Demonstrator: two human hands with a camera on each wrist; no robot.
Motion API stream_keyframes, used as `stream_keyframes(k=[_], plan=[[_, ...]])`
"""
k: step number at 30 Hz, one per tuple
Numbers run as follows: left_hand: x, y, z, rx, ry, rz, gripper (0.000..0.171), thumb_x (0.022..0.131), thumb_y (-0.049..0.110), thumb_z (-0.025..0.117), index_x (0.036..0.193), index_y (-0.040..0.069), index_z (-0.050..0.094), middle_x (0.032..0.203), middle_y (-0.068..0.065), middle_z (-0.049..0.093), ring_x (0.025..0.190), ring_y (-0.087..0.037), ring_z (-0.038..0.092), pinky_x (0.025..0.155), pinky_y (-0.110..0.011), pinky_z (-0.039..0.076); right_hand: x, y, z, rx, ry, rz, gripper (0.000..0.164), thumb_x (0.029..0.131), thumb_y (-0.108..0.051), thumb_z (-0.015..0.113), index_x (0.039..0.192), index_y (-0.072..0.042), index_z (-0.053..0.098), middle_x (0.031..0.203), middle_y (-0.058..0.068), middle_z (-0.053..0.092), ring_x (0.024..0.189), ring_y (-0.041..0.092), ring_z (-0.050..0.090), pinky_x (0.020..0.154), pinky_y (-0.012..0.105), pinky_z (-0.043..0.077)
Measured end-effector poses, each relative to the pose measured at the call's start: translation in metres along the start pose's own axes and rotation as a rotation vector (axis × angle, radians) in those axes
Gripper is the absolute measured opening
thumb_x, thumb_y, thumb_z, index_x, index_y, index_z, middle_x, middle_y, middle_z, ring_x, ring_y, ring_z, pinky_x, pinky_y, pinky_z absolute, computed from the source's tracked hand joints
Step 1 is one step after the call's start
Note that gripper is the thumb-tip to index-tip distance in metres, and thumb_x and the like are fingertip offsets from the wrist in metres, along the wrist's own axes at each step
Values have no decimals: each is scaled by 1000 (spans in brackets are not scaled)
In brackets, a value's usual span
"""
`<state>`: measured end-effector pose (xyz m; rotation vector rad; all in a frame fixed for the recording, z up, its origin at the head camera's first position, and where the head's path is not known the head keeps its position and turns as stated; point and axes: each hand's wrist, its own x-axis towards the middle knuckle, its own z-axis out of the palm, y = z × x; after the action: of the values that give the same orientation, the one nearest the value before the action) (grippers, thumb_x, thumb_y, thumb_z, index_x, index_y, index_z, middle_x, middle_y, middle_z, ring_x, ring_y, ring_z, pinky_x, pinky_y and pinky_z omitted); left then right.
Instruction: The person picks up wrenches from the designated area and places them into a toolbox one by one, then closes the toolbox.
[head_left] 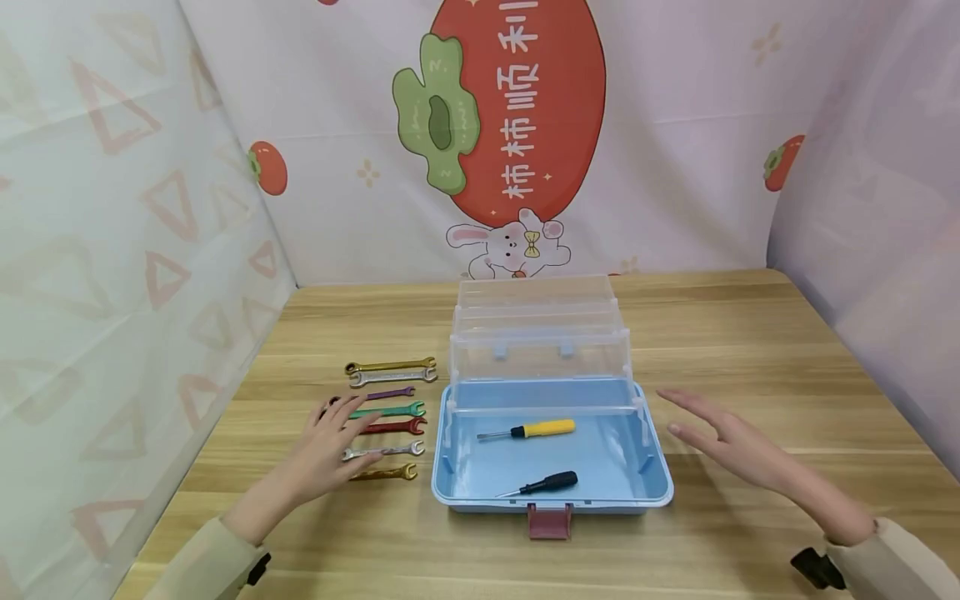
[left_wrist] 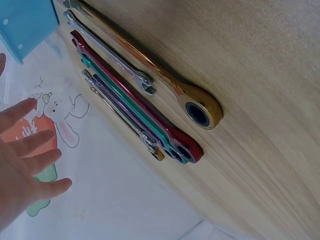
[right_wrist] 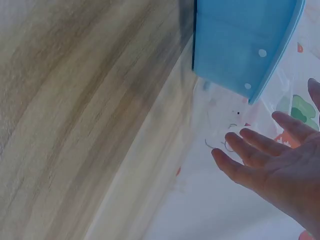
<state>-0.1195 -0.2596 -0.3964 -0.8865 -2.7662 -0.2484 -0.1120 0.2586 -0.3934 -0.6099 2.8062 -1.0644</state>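
Note:
My left hand (head_left: 330,450) hovers over a row of wrenches, its fingers spread and holding nothing. Below and around it lie a green wrench (head_left: 401,409), a red wrench (head_left: 401,427), silver, purple and gold ones; the hand partly hides several. In the left wrist view the ratchet end of a gold wrench (left_wrist: 205,107) shows closest. To the right of the blue toolbox (head_left: 442,492), my right hand (head_left: 731,442) is held with fingers extended, apart from the box. Inside the box lie a yellow screwdriver (head_left: 551,427) and a black screwdriver (head_left: 558,481).
The toolbox's clear tiered trays and lid (head_left: 540,321) stand raised at its back. A reddish latch (head_left: 549,523) hangs at the front. All this is on a wooden table (head_left: 750,350), with printed cloth (head_left: 675,167) hanging behind and at both sides.

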Motion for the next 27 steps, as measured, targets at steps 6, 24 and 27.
stream_keyframes(k=[6, 24, 27], plan=[[-4, -2, 0, 26, 59, 63, 48, 70, 28, 73, 110, 4, 58, 118, -19, 51, 106, -36, 47, 86, -55, 33, 1, -4, 6, 93, -4, -30, 45, 91, -21, 48, 132, -4, 39, 132, 18, 41, 116, 20, 43, 85, 41, 44], [-17, 5, 8, -157, 0, -4, 26, 69, 11, 73, 94, 7, 66, 89, 1, 61, 78, -15, 59, 65, -29, 50, -5, -6, 25, 483, -10, 87, 52, 88, -13, 54, 132, 6, 33, 127, 29, 40, 98, -6, 51, 77, 16, 45], [-20, 5, 10, -186, -23, -23, 26, 69, 11, 73, 94, 8, 66, 89, 1, 60, 78, -16, 60, 66, -30, 50, -5, -7, 27, 513, -12, 121, 53, 88, -15, 54, 132, 6, 33, 130, 28, 37, 99, -6, 51, 78, 16, 44]])
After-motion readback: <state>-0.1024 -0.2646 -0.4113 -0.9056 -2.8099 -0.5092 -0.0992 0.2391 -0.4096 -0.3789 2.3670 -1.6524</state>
